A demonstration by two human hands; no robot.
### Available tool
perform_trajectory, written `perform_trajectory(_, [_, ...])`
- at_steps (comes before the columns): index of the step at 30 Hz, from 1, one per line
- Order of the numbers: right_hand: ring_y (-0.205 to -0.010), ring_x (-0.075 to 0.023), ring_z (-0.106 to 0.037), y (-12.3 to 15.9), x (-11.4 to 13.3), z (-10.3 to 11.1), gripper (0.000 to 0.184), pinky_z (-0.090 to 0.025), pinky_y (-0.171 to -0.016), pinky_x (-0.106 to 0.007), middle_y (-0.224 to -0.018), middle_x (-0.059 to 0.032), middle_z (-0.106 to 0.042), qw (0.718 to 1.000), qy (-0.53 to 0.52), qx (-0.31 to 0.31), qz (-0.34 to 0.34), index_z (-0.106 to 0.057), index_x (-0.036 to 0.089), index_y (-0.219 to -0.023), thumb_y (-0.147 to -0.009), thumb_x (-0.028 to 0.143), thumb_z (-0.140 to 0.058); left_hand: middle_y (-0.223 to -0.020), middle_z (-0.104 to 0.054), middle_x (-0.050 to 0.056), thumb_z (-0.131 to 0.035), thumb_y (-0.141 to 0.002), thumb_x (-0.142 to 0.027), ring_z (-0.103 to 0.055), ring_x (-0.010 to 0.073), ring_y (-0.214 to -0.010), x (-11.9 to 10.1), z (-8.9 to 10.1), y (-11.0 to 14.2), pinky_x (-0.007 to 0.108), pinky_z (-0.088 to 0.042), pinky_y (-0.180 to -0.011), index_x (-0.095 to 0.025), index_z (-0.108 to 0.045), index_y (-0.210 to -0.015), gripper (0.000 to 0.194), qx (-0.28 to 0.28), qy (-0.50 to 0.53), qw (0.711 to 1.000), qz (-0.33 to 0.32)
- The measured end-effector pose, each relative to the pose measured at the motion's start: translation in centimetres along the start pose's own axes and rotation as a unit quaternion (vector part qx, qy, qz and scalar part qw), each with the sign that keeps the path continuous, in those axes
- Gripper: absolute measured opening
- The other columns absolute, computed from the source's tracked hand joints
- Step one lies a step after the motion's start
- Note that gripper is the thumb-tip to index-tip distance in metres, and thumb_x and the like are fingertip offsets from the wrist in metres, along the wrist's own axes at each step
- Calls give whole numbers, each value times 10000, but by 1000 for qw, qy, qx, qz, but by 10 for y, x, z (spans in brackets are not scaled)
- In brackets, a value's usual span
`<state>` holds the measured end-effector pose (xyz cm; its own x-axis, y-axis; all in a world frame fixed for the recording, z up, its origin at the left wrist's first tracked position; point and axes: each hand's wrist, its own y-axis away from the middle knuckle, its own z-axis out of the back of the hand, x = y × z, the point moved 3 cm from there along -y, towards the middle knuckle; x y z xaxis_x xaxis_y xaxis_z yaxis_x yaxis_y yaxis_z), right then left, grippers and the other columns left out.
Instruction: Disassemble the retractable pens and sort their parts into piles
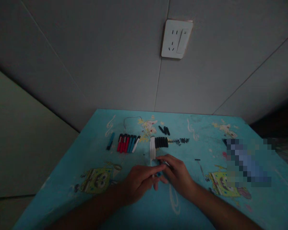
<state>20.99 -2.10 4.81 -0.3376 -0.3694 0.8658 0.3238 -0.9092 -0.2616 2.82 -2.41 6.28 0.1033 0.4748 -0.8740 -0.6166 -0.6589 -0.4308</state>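
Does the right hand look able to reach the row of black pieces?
Probably yes: the row of black pieces lies just beyond the right hand, and nothing visible stands between them.

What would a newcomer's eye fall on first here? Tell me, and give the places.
Probably the left hand and right hand, close together at the near middle of the blue table, with a small blue piece between them. Next come the red, blue and white pen-like sticks, lined up beyond the hands to the left, and the white socket plate high on the grey wall.
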Motion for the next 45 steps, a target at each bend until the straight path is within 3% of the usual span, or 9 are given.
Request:
perform_trajectory(7, [-876, -166, -656, 1, -1, -3, 229, -516, -771, -272, -986, -44, -679, 999, 15, 31, 17, -630, 256, -1199, -994, 270, -529, -1030, -765, 90, -408, -1029, -199, -676, 94, -612, -1, -1, -2, 205, -547, -613, -216, -447, -1439, 413, 11, 14, 999, -32])
perform_trajectory(18, [-928, -183, -647, 1, -5, -3, 256, -512, -797, -289, -1050, -58, -657, 999, 14, 49, 10, -611, 259, -1230, -983, 256, -544, -1022, -767, 95, -420, -1031, -270, -698, 111, -613, -1, -3, -5, 216, -553, -601, -204, -446, -1453, 428, 21, 24, 999, 29])
perform_trajectory(25, [-870, -174, -646, 1, -4, -2, 251, -513, -754, -280, -1012, -47, -654, 998, 12, 55, 7, -610, 264, -1223, -979, 257, -553, -896, -774, 93, -430, -1030, -329, -693, 119, -598, 2, -4, -3, 218, -544, -578, -190, -471, -1440, 435, 16, 42, 997, 59])
perform_trajectory(45, [-874, -191, -660, 1, -2, -1, 229, -535, -753, -294, -1020, -71, -669, 998, 9, 58, 16, -625, 238, -1184, -978, 301, -547, -1035, -760, 114, -421, -1034, -305, -692, 101, -608, -2, -4, -5, 214, -543, -604, -176, -466, -1421, 410, 19, 68, 997, 28])
